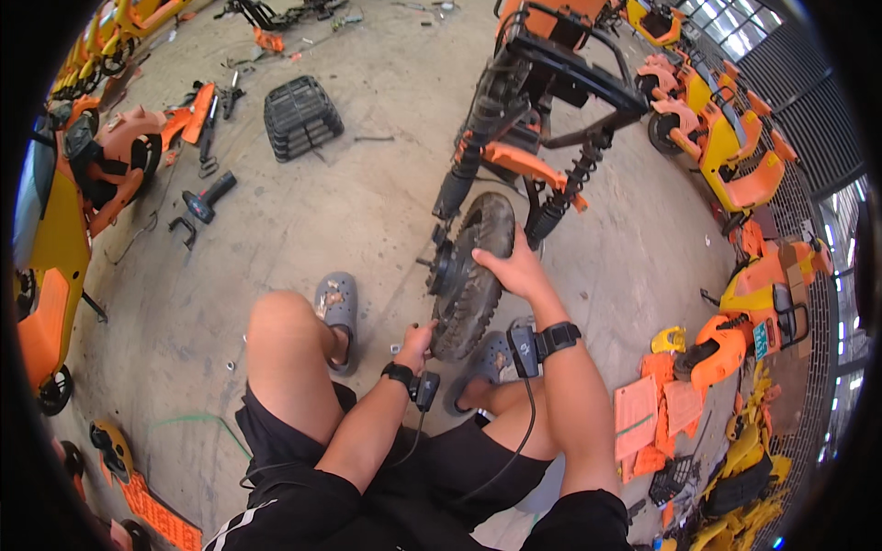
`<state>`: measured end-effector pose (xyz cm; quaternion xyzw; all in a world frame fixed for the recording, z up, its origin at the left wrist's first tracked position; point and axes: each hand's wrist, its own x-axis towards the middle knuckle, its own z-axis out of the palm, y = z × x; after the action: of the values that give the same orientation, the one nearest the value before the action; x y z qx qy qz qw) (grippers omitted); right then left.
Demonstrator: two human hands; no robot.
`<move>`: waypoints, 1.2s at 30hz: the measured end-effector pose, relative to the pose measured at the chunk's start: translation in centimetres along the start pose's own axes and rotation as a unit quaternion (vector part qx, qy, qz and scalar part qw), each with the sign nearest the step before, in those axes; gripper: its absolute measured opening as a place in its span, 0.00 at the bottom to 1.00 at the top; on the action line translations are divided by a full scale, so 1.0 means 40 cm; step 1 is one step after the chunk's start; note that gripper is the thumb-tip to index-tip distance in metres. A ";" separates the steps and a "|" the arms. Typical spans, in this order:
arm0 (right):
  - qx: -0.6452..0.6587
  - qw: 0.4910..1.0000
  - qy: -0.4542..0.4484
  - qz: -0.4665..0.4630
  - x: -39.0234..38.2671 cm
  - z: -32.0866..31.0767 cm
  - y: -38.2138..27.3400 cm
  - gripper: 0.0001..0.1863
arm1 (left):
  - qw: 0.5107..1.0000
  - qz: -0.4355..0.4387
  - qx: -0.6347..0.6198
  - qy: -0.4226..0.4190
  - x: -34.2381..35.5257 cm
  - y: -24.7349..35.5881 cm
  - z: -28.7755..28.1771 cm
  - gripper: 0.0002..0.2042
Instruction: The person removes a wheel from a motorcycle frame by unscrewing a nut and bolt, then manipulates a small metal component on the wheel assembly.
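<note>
I hold a black knobby-tyred wheel (469, 317) upright between my hands, its hub and axle (439, 268) facing left. My right hand (512, 268) grips the upper right of the tyre, thumb across the tread. My left hand (418, 340) is closed on the lower left edge of the tyre. Just beyond the wheel stands a partly stripped black frame (595, 84) with two shock absorbers (579, 176) and an orange part (520, 158); the wheel's top is between their lower ends.
A black plastic crate (301, 118), a cordless tool (209, 197) and loose metal parts lie at the upper left. Yellow and orange scooters (735, 174) line both sides. Orange panels (636, 422) are piled at right. My grey clogs (335, 308) are beside the wheel.
</note>
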<state>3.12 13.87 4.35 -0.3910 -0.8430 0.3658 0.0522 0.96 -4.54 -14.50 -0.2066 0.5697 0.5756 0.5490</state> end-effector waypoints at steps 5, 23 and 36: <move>0.023 0.999 -0.013 0.027 -0.017 -0.009 -0.007 0.60 | 0.952 -0.138 -0.200 -0.186 0.059 -0.104 -0.015 0.25; 0.012 0.997 0.027 0.065 -0.024 0.006 -0.042 0.46 | 0.861 -0.169 -0.471 -0.096 0.140 -0.316 0.125 0.24; -0.028 0.997 0.023 0.062 -0.013 0.014 -0.044 0.33 | 0.882 -0.134 -0.451 0.029 0.009 -0.159 0.098 0.24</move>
<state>2.19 12.44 5.22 -0.4518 -0.8258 0.3354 0.0374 7.86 -2.54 -16.50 -0.5229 0.2310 0.6853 0.4512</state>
